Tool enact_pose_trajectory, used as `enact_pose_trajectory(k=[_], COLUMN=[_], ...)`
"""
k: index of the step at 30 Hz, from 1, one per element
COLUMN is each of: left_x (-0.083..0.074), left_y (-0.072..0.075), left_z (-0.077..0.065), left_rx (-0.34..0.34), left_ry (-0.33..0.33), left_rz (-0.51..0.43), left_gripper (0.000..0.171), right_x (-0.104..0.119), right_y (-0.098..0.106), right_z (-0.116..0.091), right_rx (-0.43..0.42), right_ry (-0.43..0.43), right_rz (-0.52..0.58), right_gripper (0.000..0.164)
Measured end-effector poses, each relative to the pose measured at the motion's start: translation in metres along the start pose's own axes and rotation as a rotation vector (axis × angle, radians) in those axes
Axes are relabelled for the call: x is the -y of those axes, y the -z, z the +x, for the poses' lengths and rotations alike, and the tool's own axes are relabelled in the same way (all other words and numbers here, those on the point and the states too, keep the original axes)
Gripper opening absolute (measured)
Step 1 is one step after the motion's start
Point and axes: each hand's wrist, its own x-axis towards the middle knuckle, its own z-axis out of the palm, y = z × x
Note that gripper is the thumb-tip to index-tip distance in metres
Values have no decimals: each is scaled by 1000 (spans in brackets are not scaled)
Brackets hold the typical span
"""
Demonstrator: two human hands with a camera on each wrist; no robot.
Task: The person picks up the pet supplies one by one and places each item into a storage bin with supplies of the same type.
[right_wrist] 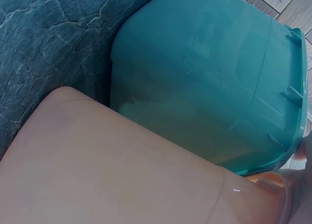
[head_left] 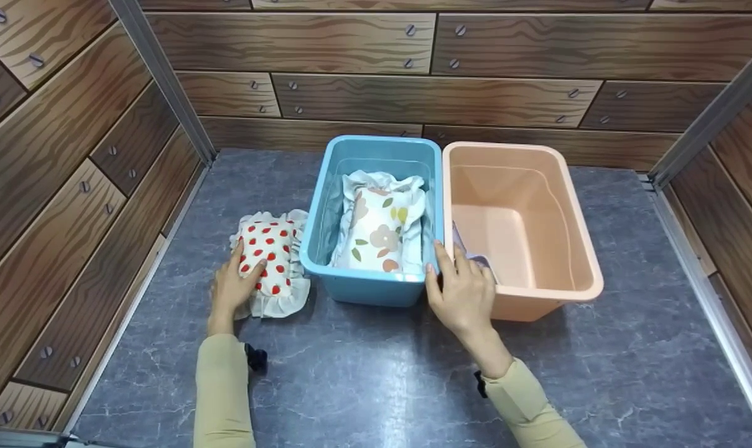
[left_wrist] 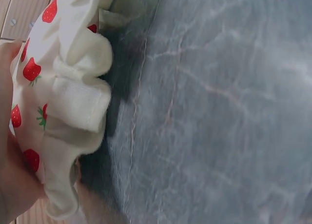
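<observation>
In the head view, a small white pillow with red strawberries and a cream ruffle (head_left: 269, 252) lies on the floor, left of a blue plastic bin (head_left: 366, 285). My left hand (head_left: 231, 283) grips its left side, thumb on top. The ruffled edge (left_wrist: 80, 102) fills the left of the left wrist view. A white ruffled pillow with flowers and leaves (head_left: 383, 233) lies in the blue bin. My right hand (head_left: 466, 295) rests with loosely bent fingers on the near corners where the blue bin and a peach bin (head_left: 531, 218) meet. Its fingertips are partly hidden.
Both bins stand side by side, rims touching or nearly so. A purplish-grey item (head_left: 475, 257) is partly visible in the peach bin, mostly behind its wall and my hand. Wood-patterned panels (head_left: 351, 43) and metal frame rails (head_left: 711, 311) bound the dark marbled floor (head_left: 338, 373).
</observation>
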Motion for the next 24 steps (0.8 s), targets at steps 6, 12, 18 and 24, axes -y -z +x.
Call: enact_pose_trajectory(k=[6,12,18,24], left_x=[-1,-1,0,-1], left_y=[-2,-2,-3,-4], left_z=[3,6,8,8], left_rx=[33,54,63,60], left_ry=[6,3,-14,-24], left_rz=[27,12,-5,-41], left_gripper=[92,95,94,91], right_x=[0,0,0,0], right_y=[0,1,0,-1], right_z=[0,0,0,-1], right_rx=[-12,-4,-7,-9], right_ry=[5,4,4,2], right_rz=[-2,-2,-2,0], right_gripper=[42,42,43,43])
